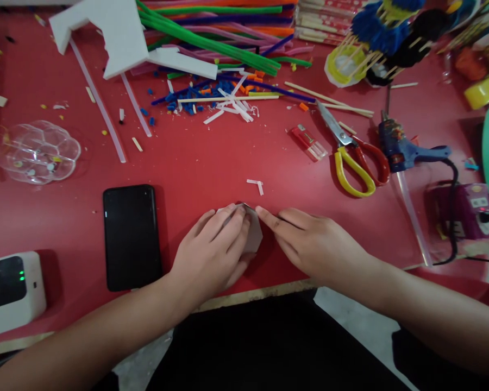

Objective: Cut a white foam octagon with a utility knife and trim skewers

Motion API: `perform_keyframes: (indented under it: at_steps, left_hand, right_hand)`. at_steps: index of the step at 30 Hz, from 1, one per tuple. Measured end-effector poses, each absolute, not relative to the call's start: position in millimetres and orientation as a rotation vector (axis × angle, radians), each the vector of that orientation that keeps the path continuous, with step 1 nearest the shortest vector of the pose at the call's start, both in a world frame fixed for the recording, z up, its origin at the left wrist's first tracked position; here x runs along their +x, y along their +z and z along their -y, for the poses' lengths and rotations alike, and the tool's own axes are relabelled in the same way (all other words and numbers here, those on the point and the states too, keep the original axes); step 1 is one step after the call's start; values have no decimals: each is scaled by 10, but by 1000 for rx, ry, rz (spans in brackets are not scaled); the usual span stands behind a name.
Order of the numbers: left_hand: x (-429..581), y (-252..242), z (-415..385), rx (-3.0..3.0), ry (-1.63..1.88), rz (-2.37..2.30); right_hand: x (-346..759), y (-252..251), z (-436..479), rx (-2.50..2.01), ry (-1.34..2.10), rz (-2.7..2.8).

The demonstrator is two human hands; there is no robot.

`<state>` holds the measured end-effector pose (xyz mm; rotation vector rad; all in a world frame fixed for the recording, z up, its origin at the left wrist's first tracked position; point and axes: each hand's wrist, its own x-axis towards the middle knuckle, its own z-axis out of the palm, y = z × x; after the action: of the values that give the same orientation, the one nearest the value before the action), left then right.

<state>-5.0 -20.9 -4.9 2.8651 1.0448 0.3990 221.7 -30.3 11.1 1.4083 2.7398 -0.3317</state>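
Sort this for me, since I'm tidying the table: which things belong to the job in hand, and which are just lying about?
In hand:
- white piece, under the left hand
- right hand, close to its edge

Apparently lying about:
- black phone
- scissors
- glue gun
- green pipe cleaners

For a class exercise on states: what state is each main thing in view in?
White piece: under the left hand
Right hand: forefinger extended
Phone: flat, screen dark
Scissors: lying, blades closed
Glue gun: lying, glue stick protruding
White device: green lights lit
Purple power box: red light lit
Clear dish: small bits visible through it
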Motion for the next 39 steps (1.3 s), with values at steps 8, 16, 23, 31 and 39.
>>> perform_keyframes:
  at_steps: [8,16,23,31,39]
  left_hand:
    - [-51,-43,226,2846,365,-1081]
    - [-47,-67,221,2830,434,-1084]
    - [-84,-41,207,2871,409,-1301]
    - [-109,-16,167,2902,445,-1279]
    - [-70,12,194,2776,360,-1180]
  right_hand:
    - [2320,160,407,1314,-315,-2779]
    - [2452,97,608,1414,-377,-2837]
    - [2418,137,502,1632,-589,-2768]
    - [2299,150,426,1743,-607,-2789]
    - [2281,187,494,1776,-529,-2805]
